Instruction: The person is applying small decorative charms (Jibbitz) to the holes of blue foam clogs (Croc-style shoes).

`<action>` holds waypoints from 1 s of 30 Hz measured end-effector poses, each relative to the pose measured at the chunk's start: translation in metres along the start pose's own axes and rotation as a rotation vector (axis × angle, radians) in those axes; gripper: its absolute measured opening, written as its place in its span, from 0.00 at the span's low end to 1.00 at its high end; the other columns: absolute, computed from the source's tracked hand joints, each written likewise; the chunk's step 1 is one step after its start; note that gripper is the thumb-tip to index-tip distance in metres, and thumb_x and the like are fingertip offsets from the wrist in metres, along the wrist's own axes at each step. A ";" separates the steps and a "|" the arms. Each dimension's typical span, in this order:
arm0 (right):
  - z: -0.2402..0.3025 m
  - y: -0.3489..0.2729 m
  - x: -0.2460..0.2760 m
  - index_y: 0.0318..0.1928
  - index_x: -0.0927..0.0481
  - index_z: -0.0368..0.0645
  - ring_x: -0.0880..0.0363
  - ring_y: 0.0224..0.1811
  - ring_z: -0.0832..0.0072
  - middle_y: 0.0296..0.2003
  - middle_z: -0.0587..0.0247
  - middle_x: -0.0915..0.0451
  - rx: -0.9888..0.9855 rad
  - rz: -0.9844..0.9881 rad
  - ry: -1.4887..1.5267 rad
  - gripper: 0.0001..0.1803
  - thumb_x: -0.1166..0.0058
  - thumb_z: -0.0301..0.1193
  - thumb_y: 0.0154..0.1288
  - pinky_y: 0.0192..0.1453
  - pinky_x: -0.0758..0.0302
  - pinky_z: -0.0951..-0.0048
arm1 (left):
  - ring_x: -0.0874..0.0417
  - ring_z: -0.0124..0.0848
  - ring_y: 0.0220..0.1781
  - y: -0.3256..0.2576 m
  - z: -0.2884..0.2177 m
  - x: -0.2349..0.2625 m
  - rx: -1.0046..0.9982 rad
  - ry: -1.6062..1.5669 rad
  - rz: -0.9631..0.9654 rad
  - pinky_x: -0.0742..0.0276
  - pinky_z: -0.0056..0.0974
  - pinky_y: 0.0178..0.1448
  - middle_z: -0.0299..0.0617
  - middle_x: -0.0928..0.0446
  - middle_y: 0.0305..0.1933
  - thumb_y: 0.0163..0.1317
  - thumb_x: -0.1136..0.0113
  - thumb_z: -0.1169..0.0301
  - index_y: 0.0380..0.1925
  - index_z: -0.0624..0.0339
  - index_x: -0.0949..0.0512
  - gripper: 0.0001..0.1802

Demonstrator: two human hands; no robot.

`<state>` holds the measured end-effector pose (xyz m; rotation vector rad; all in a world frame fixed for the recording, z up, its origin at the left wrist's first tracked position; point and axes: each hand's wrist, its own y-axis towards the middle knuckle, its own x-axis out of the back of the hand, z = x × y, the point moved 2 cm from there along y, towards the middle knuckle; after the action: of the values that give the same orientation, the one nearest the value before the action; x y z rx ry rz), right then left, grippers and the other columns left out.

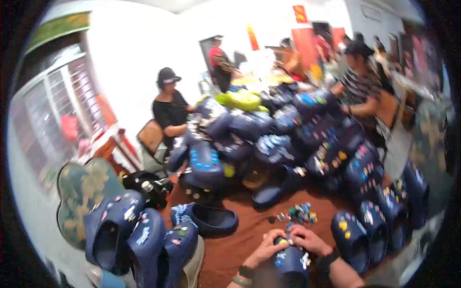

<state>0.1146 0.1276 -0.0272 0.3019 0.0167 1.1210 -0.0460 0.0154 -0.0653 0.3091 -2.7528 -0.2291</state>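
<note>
A navy blue clog (289,270) with small white and coloured charms on its upper sits at the lower middle, close to me. My left hand (263,250) is closed around its left side, fingertips on the upper. From the right, my right hand (311,241) comes in with fingers curled and pinched at the top of the clog; whatever lies between them is too small to make out. Just beyond my fingers, a little pile of loose charms (301,212) in blue, green, white and yellow lies on the reddish-brown tabletop (225,261).
A large heap of navy clogs (254,125) fills the table's far side, with lime-green clogs (240,100) on top. Decorated clogs line the left (144,235) and right (353,235). A single clog (211,220) lies left of centre. People sit at left (169,105) and right (362,91).
</note>
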 end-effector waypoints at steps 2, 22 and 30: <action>0.005 0.008 -0.002 0.39 0.23 0.43 0.31 0.58 0.69 0.48 0.60 0.26 0.036 0.070 -0.009 0.07 0.45 0.32 0.65 0.63 0.37 0.65 | 0.30 0.34 0.58 -0.007 -0.015 0.011 0.138 -0.094 -0.003 0.39 0.38 0.63 0.41 0.28 0.54 0.55 0.33 0.65 0.41 0.55 0.26 0.16; 0.007 -0.007 -0.004 0.39 0.23 0.45 0.36 0.64 0.66 0.52 0.58 0.28 -0.007 -0.048 -0.014 0.10 0.41 0.36 0.62 0.68 0.41 0.64 | 0.35 0.39 0.64 -0.005 -0.048 0.003 -0.018 -0.095 0.105 0.43 0.41 0.67 0.47 0.34 0.59 0.57 0.35 0.71 0.38 0.55 0.23 0.09; 0.003 -0.003 0.003 0.40 0.22 0.44 0.37 0.65 0.66 0.56 0.60 0.30 -0.003 -0.023 0.009 0.10 0.40 0.34 0.62 0.70 0.44 0.65 | 0.29 0.37 0.59 0.002 -0.048 0.000 0.021 -0.110 -0.027 0.34 0.39 0.61 0.47 0.30 0.55 0.55 0.33 0.71 0.36 0.58 0.24 0.11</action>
<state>0.1188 0.1285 -0.0251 0.2933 0.0266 1.0994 -0.0290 0.0119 -0.0208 0.3485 -2.8624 -0.2308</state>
